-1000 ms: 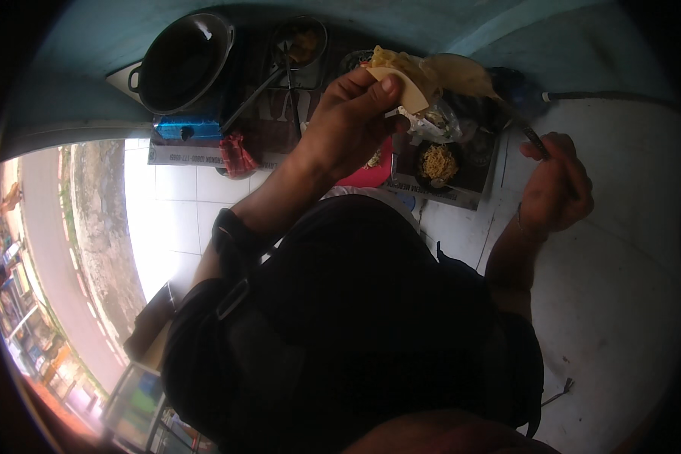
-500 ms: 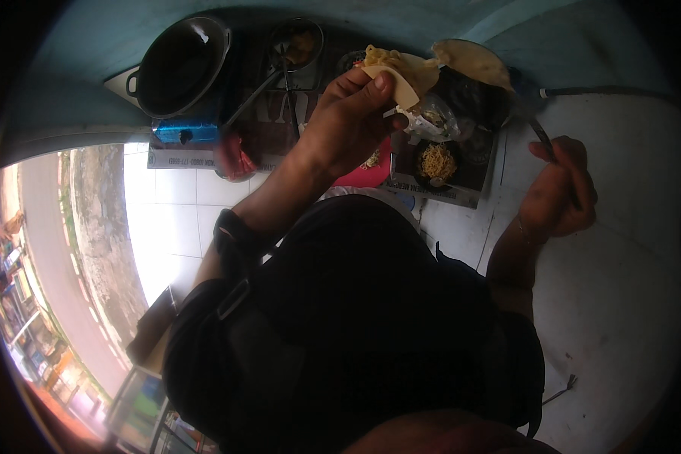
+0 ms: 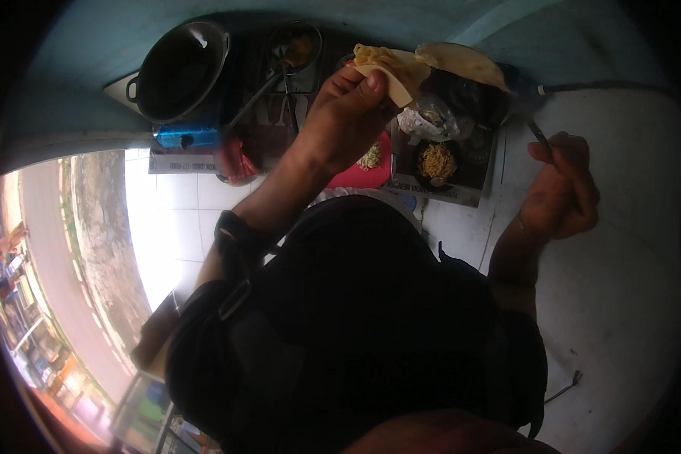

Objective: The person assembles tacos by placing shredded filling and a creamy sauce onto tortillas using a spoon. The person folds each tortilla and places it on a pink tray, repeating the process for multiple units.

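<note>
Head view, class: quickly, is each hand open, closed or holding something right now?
Left hand: closed, holding a pale flat sheet.
Right hand: closed around a dark handle.

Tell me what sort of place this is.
Probably a small roadside cooking spot, perhaps a food stall: there's a large dark wok by a blue stove, and a road shows outside on the left.

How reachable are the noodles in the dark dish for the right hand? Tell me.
Probably yes: nothing visible stands between the right hand and the noodles, though the hand grips a dark handle and may need freeing first.
</note>
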The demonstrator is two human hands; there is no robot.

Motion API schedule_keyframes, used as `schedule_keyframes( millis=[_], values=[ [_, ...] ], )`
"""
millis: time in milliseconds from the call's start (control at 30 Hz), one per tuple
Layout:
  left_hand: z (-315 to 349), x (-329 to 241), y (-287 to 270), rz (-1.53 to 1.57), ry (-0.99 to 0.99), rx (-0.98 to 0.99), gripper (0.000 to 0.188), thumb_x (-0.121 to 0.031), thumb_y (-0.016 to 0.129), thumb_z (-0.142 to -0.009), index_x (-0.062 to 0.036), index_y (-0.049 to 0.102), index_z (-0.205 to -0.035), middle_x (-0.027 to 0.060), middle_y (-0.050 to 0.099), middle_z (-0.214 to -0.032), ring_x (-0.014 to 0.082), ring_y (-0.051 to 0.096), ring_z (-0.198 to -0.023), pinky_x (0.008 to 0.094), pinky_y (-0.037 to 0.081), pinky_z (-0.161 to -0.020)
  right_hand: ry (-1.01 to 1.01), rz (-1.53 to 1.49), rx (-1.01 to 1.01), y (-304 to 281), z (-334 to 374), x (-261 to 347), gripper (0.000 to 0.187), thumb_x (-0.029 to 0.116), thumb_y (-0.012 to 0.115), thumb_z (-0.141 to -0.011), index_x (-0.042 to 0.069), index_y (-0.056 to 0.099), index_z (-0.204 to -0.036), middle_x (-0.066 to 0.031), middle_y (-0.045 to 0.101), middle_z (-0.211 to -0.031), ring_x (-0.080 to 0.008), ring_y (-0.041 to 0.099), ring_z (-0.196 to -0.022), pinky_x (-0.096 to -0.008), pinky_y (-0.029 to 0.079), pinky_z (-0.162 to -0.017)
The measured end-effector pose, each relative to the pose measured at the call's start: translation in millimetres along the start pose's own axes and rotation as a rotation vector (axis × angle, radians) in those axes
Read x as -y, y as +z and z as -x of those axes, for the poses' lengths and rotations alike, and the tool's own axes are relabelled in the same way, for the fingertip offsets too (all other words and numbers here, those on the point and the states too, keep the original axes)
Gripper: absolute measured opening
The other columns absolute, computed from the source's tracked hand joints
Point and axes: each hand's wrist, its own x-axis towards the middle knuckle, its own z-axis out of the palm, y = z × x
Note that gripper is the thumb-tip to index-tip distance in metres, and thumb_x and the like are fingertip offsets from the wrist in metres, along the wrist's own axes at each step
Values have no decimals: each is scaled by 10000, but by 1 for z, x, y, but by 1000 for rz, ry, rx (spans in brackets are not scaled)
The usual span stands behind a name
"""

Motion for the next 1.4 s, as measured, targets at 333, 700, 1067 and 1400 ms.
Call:
schedule_keyframes(
  millis=[333,700,1067,1400],
  values=[
    [-1,-2,-6,-4,21,5,365,-277,606,-909,-66,555,-1203,58,554,-1252,206,494,-1186,385,353,-1035,-63,112,51,5,-10,5,222,114,538,-877,-41,680,-950,-138,693,-766,-216,618,-703,-328,476,-656],
    [-2,-7,-7,4,13,19,445,-347,636,-882,-80,538,-1223,60,551,-1248,210,488,-1179,381,360,-1020,-73,203,151,4,-15,2,211,78,534,-842,-34,685,-938,-119,696,-809,-210,616,-700,-323,466,-628],
    [-3,-13,-14,54,-8,-35,260,-246,609,-915,-64,615,-1099,57,621,-1136,183,550,-1093,383,383,-1007,193,-11,-51,13,10,-20,295,115,469,-932,-122,608,-1040,-223,646,-899,-287,657,-781,-334,525,-661],
    [-10,-13,-24,-154,162,-61,311,-215,648,-894,-13,576,-1120,76,625,-1093,140,587,-982,270,456,-876,293,-193,-235,23,11,-34,249,85,514,-901,-98,635,-1020,-196,645,-975,-288,688,-767,-309,535,-660]
  ],
)
